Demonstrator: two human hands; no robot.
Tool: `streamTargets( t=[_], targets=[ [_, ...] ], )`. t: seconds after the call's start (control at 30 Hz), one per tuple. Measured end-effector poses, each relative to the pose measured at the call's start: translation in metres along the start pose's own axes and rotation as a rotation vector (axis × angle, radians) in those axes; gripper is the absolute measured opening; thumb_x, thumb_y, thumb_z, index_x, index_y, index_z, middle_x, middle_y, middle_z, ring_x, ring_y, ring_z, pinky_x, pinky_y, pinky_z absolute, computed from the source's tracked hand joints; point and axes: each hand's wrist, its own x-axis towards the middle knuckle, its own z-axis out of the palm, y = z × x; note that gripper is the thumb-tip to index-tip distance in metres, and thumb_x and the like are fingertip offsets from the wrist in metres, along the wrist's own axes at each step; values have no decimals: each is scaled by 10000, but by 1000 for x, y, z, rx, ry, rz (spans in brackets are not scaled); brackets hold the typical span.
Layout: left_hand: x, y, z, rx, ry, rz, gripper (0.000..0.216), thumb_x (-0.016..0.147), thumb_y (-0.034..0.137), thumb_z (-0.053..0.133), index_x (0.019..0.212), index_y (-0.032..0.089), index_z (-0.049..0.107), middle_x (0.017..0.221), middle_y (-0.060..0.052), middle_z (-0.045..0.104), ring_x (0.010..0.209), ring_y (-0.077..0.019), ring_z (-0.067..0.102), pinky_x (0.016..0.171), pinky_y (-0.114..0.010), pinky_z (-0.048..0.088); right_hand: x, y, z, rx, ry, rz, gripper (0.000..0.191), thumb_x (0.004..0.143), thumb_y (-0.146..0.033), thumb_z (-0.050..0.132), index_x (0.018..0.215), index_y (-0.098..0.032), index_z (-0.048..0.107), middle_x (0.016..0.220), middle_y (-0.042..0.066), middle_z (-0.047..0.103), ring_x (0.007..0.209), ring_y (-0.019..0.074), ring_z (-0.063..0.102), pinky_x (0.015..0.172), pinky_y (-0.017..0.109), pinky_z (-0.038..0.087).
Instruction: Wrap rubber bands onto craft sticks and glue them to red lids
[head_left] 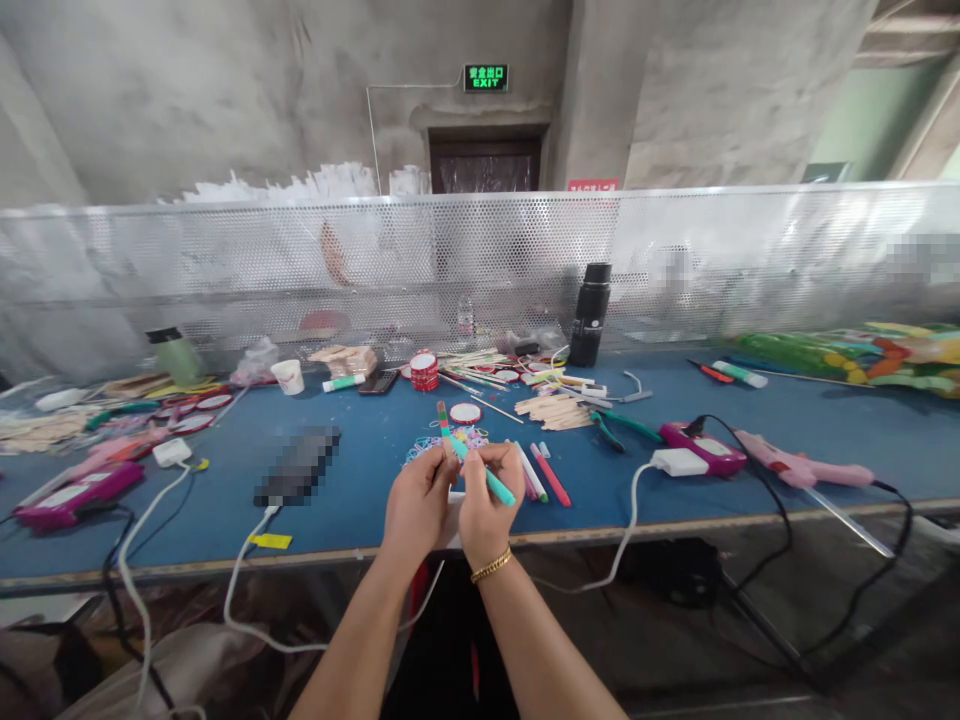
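My left hand (417, 502) is closed around the lower end of a wooden stick (444, 425) painted in coloured bands, holding it upright over the blue table (360, 480). My right hand (487, 500) is closed on a teal marker (487, 477), whose tip meets the stick near the middle. Both hands hover at the table's near edge, close together. Just behind them lies a round coloured piece (431, 443) and a small red-rimmed disc (466, 413). More markers (541, 473), pink, red and white, lie to the right of my right hand.
A black bottle (589, 314) stands at the back, with a pile of plain wooden sticks (553, 410) and green pliers (616, 424) nearby. Pink glue guns (802, 465) and chargers with cables lie right and left. A perforated metal screen (225, 270) closes the table's far side.
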Motion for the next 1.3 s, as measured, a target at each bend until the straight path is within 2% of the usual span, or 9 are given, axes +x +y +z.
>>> streamTargets(
  t=[0.13, 0.4, 0.63, 0.83, 1.1, 1.3],
  targets=[
    [0, 1, 0, 13, 9, 7, 361, 965, 425, 489, 662, 232, 452, 635, 23, 517, 632, -174, 464, 608, -289, 299, 0, 2, 0, -9, -31, -10, 211, 930, -331, 602, 759, -224, 541, 705, -33, 561, 647, 149, 556, 647, 299, 476],
    [1, -2, 0, 19, 10, 0, 310, 967, 412, 496, 719, 228, 523, 683, 14, 569, 674, -180, 504, 630, -284, 330, 1, 0, 1, -12, 45, 1, 194, 937, -294, 589, 763, -226, 535, 697, -39, 557, 653, 148, 546, 658, 296, 469],
    [1, -2, 1, 17, 4, -5, 343, 966, 418, 486, 681, 228, 472, 663, 19, 538, 656, -176, 478, 622, -290, 303, 1, -1, 1, -8, -10, -19, 205, 925, -310, 605, 749, -222, 548, 706, -34, 566, 651, 148, 562, 651, 298, 478],
    [1, -2, 0, 21, 4, -9, 313, 972, 404, 489, 719, 222, 521, 693, 13, 562, 688, -181, 501, 643, -289, 320, 1, 0, 2, -6, 40, 3, 187, 934, -280, 593, 767, -224, 532, 696, -42, 555, 649, 144, 549, 653, 293, 471],
    [1, 0, 0, 24, -2, -6, 354, 966, 431, 476, 679, 224, 475, 653, 19, 534, 651, -175, 478, 622, -289, 299, 1, 1, 2, 5, -8, -7, 200, 928, -302, 608, 757, -219, 545, 706, -38, 563, 650, 141, 557, 651, 290, 479],
    [0, 0, 0, 36, -1, -5, 298, 965, 400, 488, 732, 220, 533, 705, 12, 581, 689, -179, 508, 639, -288, 313, 2, -1, 2, 5, 41, 0, 182, 941, -274, 585, 773, -223, 535, 697, -44, 560, 650, 141, 551, 650, 286, 474]
  ],
)
